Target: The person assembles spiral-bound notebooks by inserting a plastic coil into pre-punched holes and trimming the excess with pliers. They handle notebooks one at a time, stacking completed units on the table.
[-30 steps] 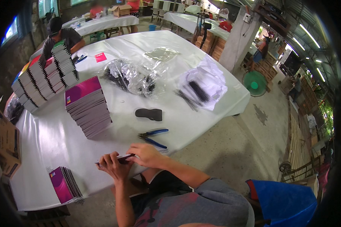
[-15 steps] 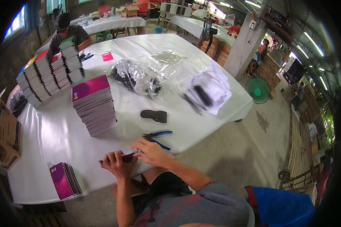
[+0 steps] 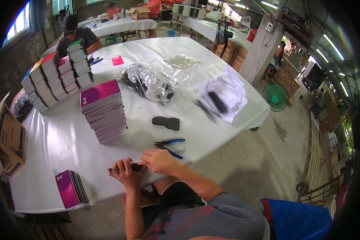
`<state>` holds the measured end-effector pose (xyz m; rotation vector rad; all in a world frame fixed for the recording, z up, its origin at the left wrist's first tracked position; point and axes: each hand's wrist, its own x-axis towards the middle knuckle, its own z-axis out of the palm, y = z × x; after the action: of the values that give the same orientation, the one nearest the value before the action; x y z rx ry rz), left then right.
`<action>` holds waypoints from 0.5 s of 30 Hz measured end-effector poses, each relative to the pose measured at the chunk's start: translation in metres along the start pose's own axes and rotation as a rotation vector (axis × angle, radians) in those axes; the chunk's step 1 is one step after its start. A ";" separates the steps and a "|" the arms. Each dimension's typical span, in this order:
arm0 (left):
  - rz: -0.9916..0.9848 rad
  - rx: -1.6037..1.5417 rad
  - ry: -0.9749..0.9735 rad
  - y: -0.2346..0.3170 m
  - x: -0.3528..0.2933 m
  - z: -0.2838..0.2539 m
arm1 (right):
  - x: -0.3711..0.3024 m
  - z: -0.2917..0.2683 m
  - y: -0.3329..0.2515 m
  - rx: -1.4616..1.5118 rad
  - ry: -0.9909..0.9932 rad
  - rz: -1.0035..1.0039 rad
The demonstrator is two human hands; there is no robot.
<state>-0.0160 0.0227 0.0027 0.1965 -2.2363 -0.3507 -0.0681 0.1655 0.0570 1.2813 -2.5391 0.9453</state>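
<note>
A thin purple notebook (image 3: pixel 137 165) sits at the near table edge, its spine tilted up, mostly covered by my hands. My left hand (image 3: pixel 127 174) is closed round it, fingers over the top. My right hand (image 3: pixel 161 161) pinches at the notebook's right end, around a wire coil. Past that hand the coil's far end (image 3: pixel 181 151) shows between the handles of blue-handled cutting pliers (image 3: pixel 170 147); its middle is hidden. Beyond the pliers lies a flat black shaped piece (image 3: pixel 166 123). A tall stack of purple notebooks (image 3: pixel 104 114) stands to the left.
Spiral-bound purple notebooks (image 3: pixel 71 190) lie near left beside a cardboard box (image 3: pixel 9 138). More notebook stacks (image 3: pixel 56 78) stand far left, before a seated person (image 3: pixel 74 36). Clear plastic bags (image 3: pixel 152 82) and black coils (image 3: pixel 217 102) on white wrapping occupy the far side. A green fan (image 3: pixel 275 97) stands right.
My right hand has shifted slightly at the notebook's end. The coil's visible far end has swung up toward the pliers. My left hand keeps its grip, and the whole view has shifted a little.
</note>
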 end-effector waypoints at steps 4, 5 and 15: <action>-0.010 0.006 0.004 0.002 0.003 -0.004 | 0.000 0.000 -0.001 -0.009 0.040 -0.003; -0.018 0.005 -0.004 0.002 0.003 -0.004 | -0.001 0.003 -0.001 -0.032 0.050 -0.007; -0.022 -0.020 -0.056 -0.002 0.004 0.000 | -0.004 0.001 0.003 -0.173 -0.127 0.068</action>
<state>-0.0185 0.0202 0.0053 0.2023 -2.2859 -0.3948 -0.0675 0.1689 0.0528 1.2491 -2.7069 0.6572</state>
